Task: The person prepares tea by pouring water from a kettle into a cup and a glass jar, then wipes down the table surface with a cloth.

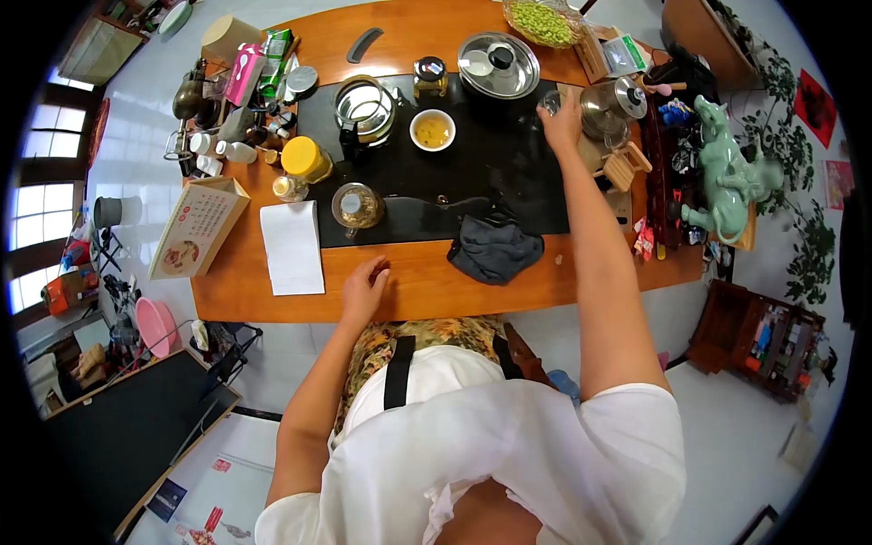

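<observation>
My right hand (562,123) reaches to the right side of the black tray (418,177), its fingers round a small clear glass (551,103). Just right of it stands a glass pot with a metal lid (614,107). My left hand (365,289) rests near the front edge of the wooden table, fingers slightly bent and apart, holding nothing. Above it is a lidded glass jar (358,207). A white bowl of yellowish liquid (432,131) sits mid-tray, between a glass kettle (364,111) and a lidded steel pot (499,65). A dark crumpled cloth (496,249) lies over the tray's front edge.
White paper (292,248), a standing calendar (200,229) and a yellow-lidded jar (306,160) are at the left. Bottles and packets crowd the back left. A green figurine (729,173) and wooden holder (624,167) stand at the right, a basket of green pods (545,23) behind.
</observation>
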`<state>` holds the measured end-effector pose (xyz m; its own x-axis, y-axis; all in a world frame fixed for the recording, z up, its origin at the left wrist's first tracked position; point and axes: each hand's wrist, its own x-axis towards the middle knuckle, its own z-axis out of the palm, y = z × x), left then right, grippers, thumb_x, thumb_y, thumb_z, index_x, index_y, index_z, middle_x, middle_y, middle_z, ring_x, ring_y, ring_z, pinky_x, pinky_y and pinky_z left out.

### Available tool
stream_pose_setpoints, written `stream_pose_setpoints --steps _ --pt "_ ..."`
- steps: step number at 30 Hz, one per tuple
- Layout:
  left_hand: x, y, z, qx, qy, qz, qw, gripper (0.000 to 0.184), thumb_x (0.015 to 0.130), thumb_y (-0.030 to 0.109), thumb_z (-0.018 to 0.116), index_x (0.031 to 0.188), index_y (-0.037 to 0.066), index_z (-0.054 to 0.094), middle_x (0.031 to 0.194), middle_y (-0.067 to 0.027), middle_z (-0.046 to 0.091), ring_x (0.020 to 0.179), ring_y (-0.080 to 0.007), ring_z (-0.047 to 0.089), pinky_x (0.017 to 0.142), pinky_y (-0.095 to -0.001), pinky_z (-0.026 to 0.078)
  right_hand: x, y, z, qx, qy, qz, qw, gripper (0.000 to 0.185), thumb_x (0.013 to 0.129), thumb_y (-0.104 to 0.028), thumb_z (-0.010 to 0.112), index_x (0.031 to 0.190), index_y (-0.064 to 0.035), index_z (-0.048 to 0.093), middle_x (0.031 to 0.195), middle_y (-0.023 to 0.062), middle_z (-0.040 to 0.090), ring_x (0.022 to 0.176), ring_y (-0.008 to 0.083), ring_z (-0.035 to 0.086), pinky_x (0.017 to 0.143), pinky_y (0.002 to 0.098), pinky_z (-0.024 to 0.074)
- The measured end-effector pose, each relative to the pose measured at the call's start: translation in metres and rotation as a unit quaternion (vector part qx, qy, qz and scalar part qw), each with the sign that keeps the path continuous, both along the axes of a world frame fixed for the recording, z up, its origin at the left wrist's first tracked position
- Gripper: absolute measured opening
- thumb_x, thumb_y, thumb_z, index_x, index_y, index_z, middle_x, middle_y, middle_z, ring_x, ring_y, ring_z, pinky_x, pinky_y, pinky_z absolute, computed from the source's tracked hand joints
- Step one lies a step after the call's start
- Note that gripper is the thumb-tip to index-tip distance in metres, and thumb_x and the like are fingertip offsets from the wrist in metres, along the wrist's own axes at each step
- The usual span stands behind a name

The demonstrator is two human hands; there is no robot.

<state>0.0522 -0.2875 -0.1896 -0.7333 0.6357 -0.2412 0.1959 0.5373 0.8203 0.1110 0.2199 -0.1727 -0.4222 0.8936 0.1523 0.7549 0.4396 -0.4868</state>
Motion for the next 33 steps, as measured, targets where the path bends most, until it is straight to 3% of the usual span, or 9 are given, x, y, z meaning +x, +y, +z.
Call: stream_pose_setpoints --steps 6,8,11,15,18,24,27,30,33 --pt "0.004 0.01 0.008 -0.024 0.04 -0.049 0.998 0.031 0.093 0.017 0.068 0.119 0.002 0.067 0.106 -0.0167 0.071 0.093 -0.0299 0.07 0.083 -0.0364 0.054 0.004 -0.021 -0.03 0.065 0.012 0.003 0.998 0.086 0.081 -0.032 0.08 0.149 -0.005 0.035 0.145 0.029 0.041 0.132 0.0472 0.042 0.109 0.0495 0.0378" --pt "0.003 0.014 0.01 -0.034 0.007 -0.037 0.999 0.031 0.093 0.016 0.068 0.121 0.001 0.067 0.107 -0.0154 0.072 0.095 -0.0261 0.07 0.084 -0.0344 0.054 0.018 -0.064 -0.019 0.114 0.067 0.073 0.989 0.066 0.086 -0.028 0.073 0.143 -0.0065 0.046 0.145 0.0284 0.04 0.131 0.0472 0.042 0.108 0.0515 0.0361" --pt "0.003 0.015 0.001 -0.024 -0.022 -0.019 0.999 0.032 0.094 0.016 0.068 0.121 0.001 0.067 0.106 -0.0142 0.072 0.096 -0.0229 0.07 0.084 -0.033 0.054 0.058 -0.159 0.012 0.08 0.087 0.218 0.969 0.049 0.084 -0.024 0.073 0.13 -0.0128 0.061 0.137 0.0211 0.049 0.126 0.0413 0.046 0.105 0.0496 0.0381" --pt "-0.002 0.019 0.002 -0.03 -0.03 -0.027 0.999 0.031 0.094 0.015 0.068 0.121 0.001 0.067 0.106 -0.0136 0.073 0.095 -0.0207 0.07 0.083 -0.0318 0.054 0.128 -0.25 0.021 -0.044 -0.057 0.337 0.939 0.062 0.078 -0.038 0.079 0.134 -0.0195 0.06 0.148 0.0171 0.04 0.137 0.0378 0.036 0.114 0.0613 0.0227" --pt "-0.007 0.021 0.002 -0.049 -0.036 -0.042 0.997 0.031 0.094 0.015 0.068 0.121 0.0 0.067 0.106 -0.0138 0.073 0.096 -0.0205 0.07 0.083 -0.0311 0.054 0.151 -0.258 0.009 -0.021 -0.097 0.332 0.938 0.055 0.078 -0.018 0.077 0.13 -0.0181 0.062 0.141 0.0163 0.046 0.132 0.0372 0.041 0.106 0.0563 0.034" --pt "-0.01 0.026 0.007 -0.029 -0.022 -0.051 0.998 0.032 0.094 0.017 0.069 0.121 0.0 0.067 0.103 -0.0135 0.073 0.094 -0.0198 0.071 0.083 -0.0308 0.054 0.13 -0.2 0.018 -0.003 0.111 0.165 0.98 0.046 0.079 0.0 0.063 0.123 -0.013 0.063 0.123 0.0183 0.054 0.118 0.0397 0.05 0.102 0.0458 0.0417" --pt "-0.01 0.027 0.009 -0.033 -0.043 -0.046 0.997 0.033 0.094 0.017 0.068 0.122 0.0 0.067 0.104 -0.0124 0.073 0.094 -0.0186 0.07 0.084 -0.0304 0.054 0.112 -0.151 0.031 -0.009 0.113 0.077 0.991 0.044 0.094 -0.019 0.058 0.138 -0.013 0.056 0.138 0.0204 0.051 0.128 0.0417 0.046 0.108 0.0467 0.0376" --pt "-0.006 0.029 0.007 -0.043 -0.075 -0.039 0.995 0.033 0.095 0.018 0.068 0.123 0.0 0.067 0.104 -0.0113 0.073 0.095 -0.0177 0.07 0.084 -0.0296 0.054 0.098 -0.098 -0.071 0.013 -0.012 0.084 0.996 0.051 0.098 -0.031 0.055 0.147 -0.017 0.048 0.152 0.0183 0.041 0.141 0.0422 0.034 0.114 0.0501 0.0313" --pt "0.005 0.038 0.007 0.002 -0.079 -0.026 0.997 0.031 0.094 0.017 0.068 0.12 0.001 0.067 0.102 -0.0141 0.072 0.09 -0.0218 0.07 0.081 -0.0317 0.053 0.04 -0.123 -0.064 0.011 -0.081 0.079 0.993 0.061 0.097 -0.04 0.056 0.153 -0.0221 0.039 0.162 0.0148 0.028 0.149 0.0407 0.02 0.118 0.0571 0.0222"
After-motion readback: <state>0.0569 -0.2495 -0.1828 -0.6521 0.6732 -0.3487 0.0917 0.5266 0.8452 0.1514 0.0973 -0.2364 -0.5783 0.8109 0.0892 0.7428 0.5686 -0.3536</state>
